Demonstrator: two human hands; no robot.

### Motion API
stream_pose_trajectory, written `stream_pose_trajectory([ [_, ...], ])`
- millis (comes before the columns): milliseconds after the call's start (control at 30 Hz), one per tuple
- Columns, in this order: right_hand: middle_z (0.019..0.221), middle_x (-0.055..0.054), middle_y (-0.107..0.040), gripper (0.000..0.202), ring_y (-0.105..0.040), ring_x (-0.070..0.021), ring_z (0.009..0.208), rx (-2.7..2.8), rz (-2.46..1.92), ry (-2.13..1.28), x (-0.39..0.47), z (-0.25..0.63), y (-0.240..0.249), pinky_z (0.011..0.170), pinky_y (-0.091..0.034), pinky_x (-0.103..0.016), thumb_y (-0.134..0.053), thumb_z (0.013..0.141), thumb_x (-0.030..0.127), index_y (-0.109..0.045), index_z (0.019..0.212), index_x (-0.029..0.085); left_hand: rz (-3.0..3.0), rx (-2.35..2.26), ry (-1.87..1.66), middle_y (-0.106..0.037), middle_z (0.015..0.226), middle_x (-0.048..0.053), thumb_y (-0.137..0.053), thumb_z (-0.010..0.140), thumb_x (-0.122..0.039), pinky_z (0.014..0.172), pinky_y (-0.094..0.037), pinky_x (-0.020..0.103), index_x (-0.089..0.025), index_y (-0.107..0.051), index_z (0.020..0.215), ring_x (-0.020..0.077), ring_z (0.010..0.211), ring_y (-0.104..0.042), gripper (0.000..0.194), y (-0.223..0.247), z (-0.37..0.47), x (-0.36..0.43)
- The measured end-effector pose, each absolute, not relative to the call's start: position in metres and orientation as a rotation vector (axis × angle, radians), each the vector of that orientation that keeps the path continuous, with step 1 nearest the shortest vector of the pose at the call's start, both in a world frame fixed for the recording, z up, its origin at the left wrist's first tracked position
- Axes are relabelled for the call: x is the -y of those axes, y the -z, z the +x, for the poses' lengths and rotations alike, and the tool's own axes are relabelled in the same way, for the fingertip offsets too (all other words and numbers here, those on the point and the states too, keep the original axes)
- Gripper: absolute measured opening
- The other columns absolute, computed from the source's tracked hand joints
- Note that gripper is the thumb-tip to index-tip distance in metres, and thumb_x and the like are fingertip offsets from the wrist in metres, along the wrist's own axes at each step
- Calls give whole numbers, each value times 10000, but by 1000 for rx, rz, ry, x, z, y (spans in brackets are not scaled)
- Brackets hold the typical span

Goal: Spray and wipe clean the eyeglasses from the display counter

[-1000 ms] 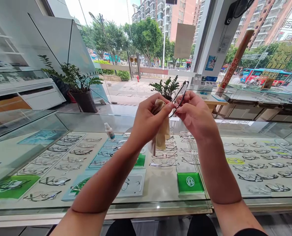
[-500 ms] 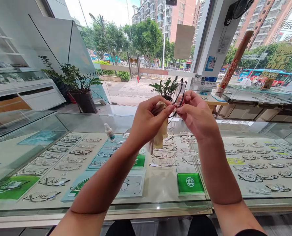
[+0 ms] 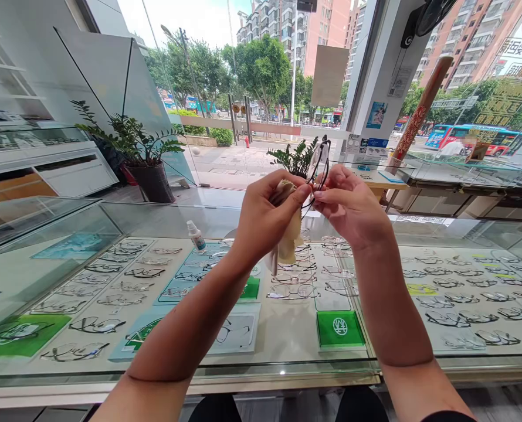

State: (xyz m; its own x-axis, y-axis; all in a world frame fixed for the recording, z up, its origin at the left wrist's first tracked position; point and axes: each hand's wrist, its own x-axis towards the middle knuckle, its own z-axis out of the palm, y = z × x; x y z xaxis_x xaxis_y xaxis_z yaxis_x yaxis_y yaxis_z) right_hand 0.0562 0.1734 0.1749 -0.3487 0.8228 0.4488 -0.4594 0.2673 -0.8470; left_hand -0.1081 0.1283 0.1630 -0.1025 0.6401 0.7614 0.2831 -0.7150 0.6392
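Holding dark-rimmed glasses (image 3: pixel 326 161) up in front of the body, above the glass-topped desk (image 3: pixel 282 328). Clamping the frame with thumb and forefinger of the left hand (image 3: pixel 267 214); keeping a pale yellowish cloth (image 3: pixel 291 237) bunched in the same palm, with its loose end hanging below. Pinching the same glasses from the other side with thumb and fingers of the right hand (image 3: pixel 353 205); exact grip point hard to tell, partly covered by fingers. Close together at the frame, with fingertips almost meeting. Visible above the fingertips: a clear lens, turned at a slant.

Seen beyond the glasses: a leafy plant (image 3: pixel 287 157). To the left of the hands: a small spray bottle (image 3: pixel 196 235). Laid out in rows under the glass: many spectacle frames (image 3: pixel 96 325). Below the right hand, near the front edge: a green box (image 3: pixel 340 329) with a round white emblem.
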Motion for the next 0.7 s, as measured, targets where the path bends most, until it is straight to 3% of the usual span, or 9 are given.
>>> stream_pose_trajectory([
  [333,885,24,-583,470,-584,-165,885,1281,-397,-1473,-178,57,-175,846,-545,-362,-839,621,119,-429,800,263,1857,-931,-1966,-716,736,21,-890,885,-577,555,-425,248,-213,-764,861,134,656,-581,386,-160,-110,-135],
  [700,866,28,-565,500,-542,-148,807,1225,-424,-1362,-191,56,-170,760,-511,-349,-856,592,114,-409,767,255,1903,-945,-2039,-761,801,33,-883,906,-564,568,-451,241,-206,-769,877,123,667,-589,377,-161,-115,-141],
])
